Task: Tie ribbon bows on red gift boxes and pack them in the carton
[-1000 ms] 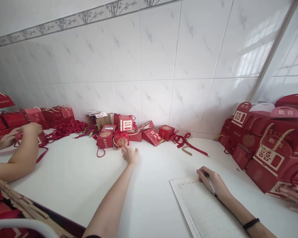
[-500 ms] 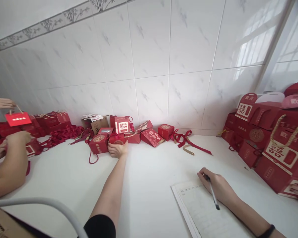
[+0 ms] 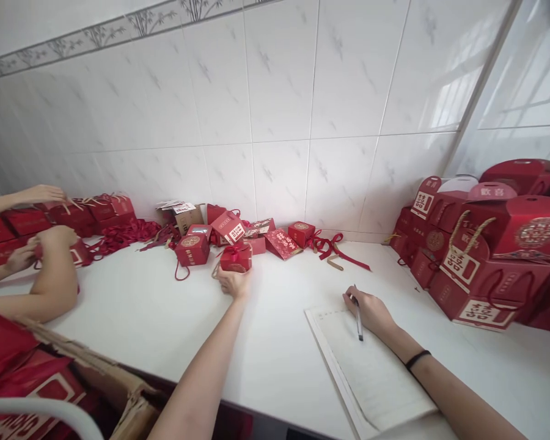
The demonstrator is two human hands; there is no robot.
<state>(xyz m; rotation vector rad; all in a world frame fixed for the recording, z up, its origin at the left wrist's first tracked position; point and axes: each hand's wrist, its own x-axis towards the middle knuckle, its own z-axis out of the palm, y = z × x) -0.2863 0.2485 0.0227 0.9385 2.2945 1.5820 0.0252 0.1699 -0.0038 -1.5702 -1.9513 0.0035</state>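
My left hand (image 3: 234,282) is closed around a small red gift box (image 3: 236,259) with a red ribbon on top, in the middle of the white table. Behind the box lean other red boxes, among them one with a white character panel (image 3: 230,227). To its left sits a box (image 3: 192,247) with a gold round emblem and a cord loop. My right hand (image 3: 366,310) is shut on a clear pen (image 3: 359,324) with a black end. It rests at the top of an open notebook (image 3: 376,373), whose writing is too faint to read.
Red boxes with rope handles (image 3: 481,275) are stacked at right. A loose red ribbon (image 3: 343,253) lies near the wall. At left, other people's arms (image 3: 50,275) work among red boxes and a ribbon heap (image 3: 123,237). A cardboard box (image 3: 119,382) stands front left.
My left hand has drawn the small ribboned box away from the pile, toward me. The view has shifted. A person's hand at the right edge is gone, and the red bag at left is lowered.
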